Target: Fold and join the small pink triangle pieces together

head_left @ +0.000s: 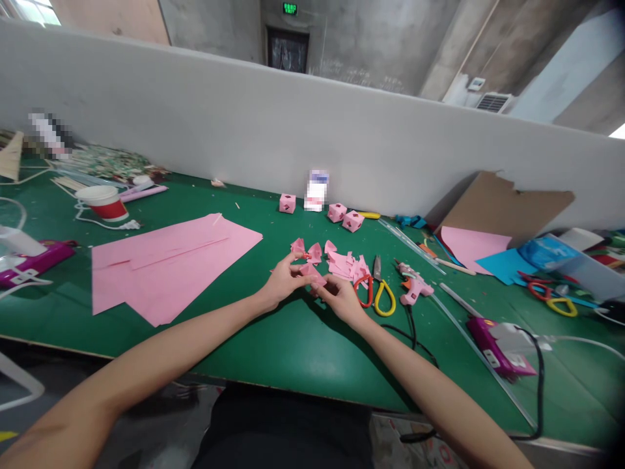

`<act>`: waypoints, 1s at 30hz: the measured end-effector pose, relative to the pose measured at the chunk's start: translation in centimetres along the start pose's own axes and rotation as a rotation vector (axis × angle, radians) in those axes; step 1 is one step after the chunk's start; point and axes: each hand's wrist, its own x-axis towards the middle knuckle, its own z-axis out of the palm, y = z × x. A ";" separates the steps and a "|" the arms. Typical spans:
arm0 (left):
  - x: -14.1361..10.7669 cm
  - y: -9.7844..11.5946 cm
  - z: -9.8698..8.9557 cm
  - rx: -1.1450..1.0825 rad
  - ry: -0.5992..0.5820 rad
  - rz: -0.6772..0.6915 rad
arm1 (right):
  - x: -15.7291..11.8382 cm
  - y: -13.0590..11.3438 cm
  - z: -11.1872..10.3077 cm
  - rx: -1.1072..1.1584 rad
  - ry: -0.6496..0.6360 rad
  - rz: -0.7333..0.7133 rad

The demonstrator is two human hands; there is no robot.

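Observation:
A small folded pink paper piece is held between my two hands over the green table. My left hand pinches its left side, fingers closed. On its right edge, my right hand has thumb and fingers closed too. Just beyond the hands lie small folded pink pieces, and a pile of pink paper strips is to their right. Three pink paper cubes, one of them apart on the left, sit farther back. Scissors with red and yellow handles rest right of my right hand.
Large pink sheets cover the left of the green table. A pink glue gun with a black cord and a purple power strip are on the right. A paper cup stands back left. A grey partition runs behind.

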 end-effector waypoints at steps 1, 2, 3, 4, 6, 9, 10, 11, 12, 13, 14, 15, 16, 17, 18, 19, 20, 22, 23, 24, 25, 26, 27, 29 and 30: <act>0.0 0.0 0.0 -0.007 -0.004 -0.003 | 0.0 0.0 0.0 -0.008 -0.001 -0.006; 0.0 0.0 0.0 -0.011 -0.006 -0.005 | 0.0 0.0 -0.1 -0.017 0.000 -0.010; 0.0 0.0 0.0 -0.014 -0.010 -0.007 | 0.0 0.1 -0.1 -0.025 0.000 -0.013; 0.0 0.0 0.0 -0.015 -0.013 -0.009 | 0.0 0.1 -0.1 -0.032 0.000 -0.014; 0.0 -0.1 0.0 -0.015 -0.020 -0.012 | 0.1 0.1 -0.1 -0.039 -0.004 -0.012; 0.0 -0.1 0.0 0.003 -0.025 -0.010 | 0.1 0.2 -0.1 -0.041 -0.010 -0.010; 0.0 0.0 0.0 0.010 -0.026 -0.002 | 0.0 0.2 0.0 -0.042 -0.005 -0.009; 0.0 0.1 0.1 0.017 -0.026 0.008 | 0.0 0.2 0.0 -0.041 0.000 -0.005; 0.0 0.2 0.1 0.025 -0.027 0.017 | 0.0 0.2 0.0 -0.035 0.007 0.001; 0.0 0.3 0.2 0.033 -0.027 0.023 | 0.1 0.2 0.0 -0.024 0.014 0.007; 0.0 0.4 0.2 0.040 -0.029 0.025 | 0.1 0.1 0.0 -0.008 0.021 0.013; 0.0 0.5 0.2 0.046 -0.032 0.021 | 0.1 0.1 0.0 0.010 0.027 0.019; 0.1 0.6 0.2 0.053 -0.034 0.013 | 0.1 0.0 0.0 0.025 0.032 0.025; 0.1 0.7 0.2 0.058 -0.035 0.004 | 0.1 -0.1 0.0 0.033 0.037 0.031; 0.1 0.7 0.1 0.062 -0.034 -0.004 | 0.2 -0.1 0.0 0.032 0.043 0.036; 0.2 0.7 0.1 0.066 -0.029 -0.010 | 0.2 -0.2 -0.1 0.027 0.047 0.040; 0.2 0.7 0.1 0.068 -0.022 -0.015 | 0.2 -0.2 -0.1 0.020 0.049 0.041; 0.3 0.5 0.0 0.064 -0.006 -0.012 | 0.2 -0.2 -0.1 0.020 0.047 0.038; 0.3 0.4 -0.1 0.058 0.000 -0.008 | 0.2 -0.2 -0.1 0.025 0.044 0.037; 0.3 0.4 -0.1 0.051 0.006 -0.003 | 0.2 -0.2 -0.1 0.033 0.041 0.037; 0.3 0.3 -0.1 0.045 0.013 0.002 | 0.2 -0.2 -0.1 0.041 0.037 0.039; 0.3 0.3 -0.2 0.039 0.017 0.002 | 0.2 -0.2 -0.1 0.048 0.031 0.040; 0.3 0.3 -0.2 0.034 0.020 0.000 | 0.1 -0.3 -0.1 0.055 0.025 0.039; 0.3 0.3 -0.3 0.024 0.021 -0.006 | 0.1 -0.3 -0.1 0.073 0.013 0.029; 0.4 0.2 -0.3 0.025 0.021 -0.007 | 0.1 -0.3 -0.1 0.079 0.007 0.023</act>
